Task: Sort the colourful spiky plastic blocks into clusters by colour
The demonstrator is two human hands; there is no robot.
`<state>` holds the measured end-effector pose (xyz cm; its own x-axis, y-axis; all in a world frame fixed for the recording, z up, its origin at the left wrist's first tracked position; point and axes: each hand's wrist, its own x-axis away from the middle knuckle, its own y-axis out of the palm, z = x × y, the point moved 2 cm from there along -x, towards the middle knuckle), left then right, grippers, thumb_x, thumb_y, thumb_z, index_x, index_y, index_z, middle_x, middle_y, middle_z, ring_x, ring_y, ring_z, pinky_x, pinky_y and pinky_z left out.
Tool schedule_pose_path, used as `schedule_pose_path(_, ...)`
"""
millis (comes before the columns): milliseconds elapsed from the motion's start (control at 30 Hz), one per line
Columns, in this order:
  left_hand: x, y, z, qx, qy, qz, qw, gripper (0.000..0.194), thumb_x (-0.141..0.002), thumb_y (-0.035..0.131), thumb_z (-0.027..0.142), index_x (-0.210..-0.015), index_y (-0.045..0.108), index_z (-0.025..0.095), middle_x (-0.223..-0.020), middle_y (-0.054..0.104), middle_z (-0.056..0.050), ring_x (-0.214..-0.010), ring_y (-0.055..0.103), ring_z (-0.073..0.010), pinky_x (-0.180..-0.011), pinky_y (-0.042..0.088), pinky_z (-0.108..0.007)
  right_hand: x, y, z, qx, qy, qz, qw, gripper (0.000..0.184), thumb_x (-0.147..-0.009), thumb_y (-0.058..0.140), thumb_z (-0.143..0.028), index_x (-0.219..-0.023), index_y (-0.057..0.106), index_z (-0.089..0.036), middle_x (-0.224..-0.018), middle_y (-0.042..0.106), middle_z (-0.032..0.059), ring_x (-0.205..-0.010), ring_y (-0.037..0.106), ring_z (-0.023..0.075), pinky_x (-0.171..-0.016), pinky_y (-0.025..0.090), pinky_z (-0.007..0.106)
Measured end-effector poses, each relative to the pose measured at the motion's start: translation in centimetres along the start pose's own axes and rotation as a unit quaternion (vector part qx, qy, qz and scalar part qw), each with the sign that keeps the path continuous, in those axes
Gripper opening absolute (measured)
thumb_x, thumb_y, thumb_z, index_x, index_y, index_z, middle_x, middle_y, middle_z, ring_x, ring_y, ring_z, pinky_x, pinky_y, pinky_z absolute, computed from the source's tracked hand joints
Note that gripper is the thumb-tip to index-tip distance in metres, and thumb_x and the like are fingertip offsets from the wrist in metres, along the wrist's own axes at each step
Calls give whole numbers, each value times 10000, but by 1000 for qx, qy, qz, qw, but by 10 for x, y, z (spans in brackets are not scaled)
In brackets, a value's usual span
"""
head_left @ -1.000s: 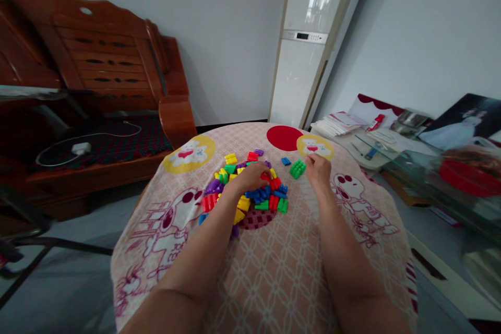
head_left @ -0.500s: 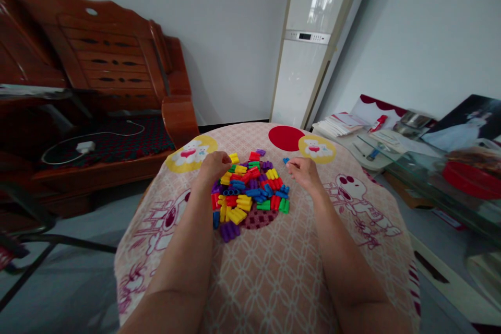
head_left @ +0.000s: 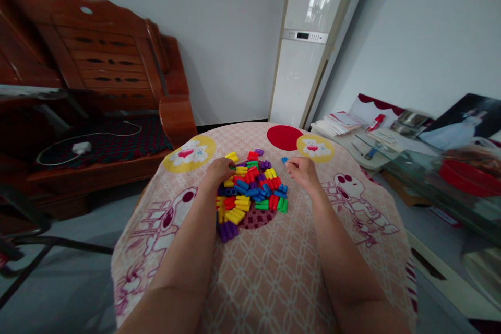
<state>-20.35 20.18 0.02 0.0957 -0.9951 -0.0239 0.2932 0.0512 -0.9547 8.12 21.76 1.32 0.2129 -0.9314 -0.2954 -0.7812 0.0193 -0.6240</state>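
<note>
Covering part of the left edge of a heap of plastic blocks (head_left: 252, 192), the left hand (head_left: 219, 171) has its fingers bent beside a green block (head_left: 232, 167), though I cannot tell whether it grips anything. The right hand (head_left: 303, 171) sits right of the heap, thumb and forefinger drawn close together just beside a small blue block (head_left: 284, 159); whether they pinch something is unclear. The heap lies mid-counter (head_left: 270, 276), with a purple block (head_left: 227, 230) at its near edge.
</note>
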Motion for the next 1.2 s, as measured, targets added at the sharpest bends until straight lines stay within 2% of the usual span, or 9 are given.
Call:
schedule_pose_path(133, -2, 2, -8, 24, -33, -3, 999, 234, -662, 712, 228, -877, 804, 226, -929, 776, -68, -859, 693, -229, -717, 498, -243, 0, 0, 1, -11, 5, 0, 1000, 249, -791, 531, -340, -724, 695, -165, -627, 666, 32, -604, 627, 164, -541, 454, 228)
schedule_pose_path(233, -3, 0, -17, 95, -48, 40, 994, 202, -618, 733, 230, -811, 788, 208, -827, 769, -52, -810, 685, -216, -706, 497, -247, 0, 0, 0, -20, 12, -3, 1000, 251, -789, 536, -347, -720, 692, -162, -631, 666, 31, -575, 617, 154, -538, 461, 230)
schedule_pose_path(367, -3, -10, -17, 297, -38, 129, 945, 255, -633, 712, 272, -857, 759, 160, -772, 748, -49, -739, 674, -194, -698, 518, -271, 3, -2, -7, -49, 32, -3, 998, 243, -783, 542, -339, -765, 695, -152, -602, 645, 15, -509, 592, 140, -505, 458, 231)
schedule_pose_path(500, 1, -15, 11, 459, 25, 79, 884, 369, -622, 740, 347, -918, 729, 128, -728, 719, -41, -660, 642, -161, -662, 530, -284, 5, 3, -14, -96, 39, -14, 995, 237, -786, 551, -333, -784, 699, -147, -610, 647, 13, -511, 597, 140, -487, 467, 227)
schedule_pose_path(700, 10, -2, 67, 479, 114, 37, 870, 339, -674, 704, 341, -927, 716, 117, -802, 722, -57, -704, 636, -152, -660, 523, -274, 8, 24, -23, -134, 22, -91, 986, 305, -817, 604, -405, -919, 726, -145, -659, 679, 17, -544, 617, 142, -480, 465, 215)
schedule_pose_path(800, 11, 3, 81, 450, 139, 45, 881, 267, -674, 701, 293, -879, 710, 123, -802, 716, -52, -713, 636, -151, -641, 509, -253, 8, 27, -25, -118, 1, -84, 989, 319, -821, 623, -386, -1015, 724, -154, -626, 658, -7, -536, 599, 131, -505, 452, 212)
schedule_pose_path(933, 15, 2, 86, 359, 113, 88, 922, 131, -681, 711, 248, -758, 690, 145, -714, 694, -21, -663, 613, -141, -621, 479, -243, 8, 23, -34, -30, -51, -34, 998, 343, -787, 691, -320, -1092, 718, -164, -720, 698, 15, -636, 627, 144, -621, 462, 233)
schedule_pose_path(1100, 20, -5, 88, 272, 67, 108, 954, 79, -718, 670, 217, -722, 704, 145, -694, 700, -22, -653, 606, -146, -645, 460, -254, 15, 26, -52, 105, -107, -42, 988, 179, -802, 698, -319, -827, 746, -148, -722, 706, 66, -673, 617, 178, -618, 398, 258)
schedule_pose_path(1200, 21, -5, 89, 253, 77, 93, 960, 143, -766, 616, 235, -748, 725, 144, -669, 697, -16, -665, 606, -150, -648, 457, -251, 17, 31, -55, 148, -105, -52, 982, 148, -819, 668, -276, -762, 727, -153, -719, 715, 78, -656, 611, 180, -604, 373, 259)
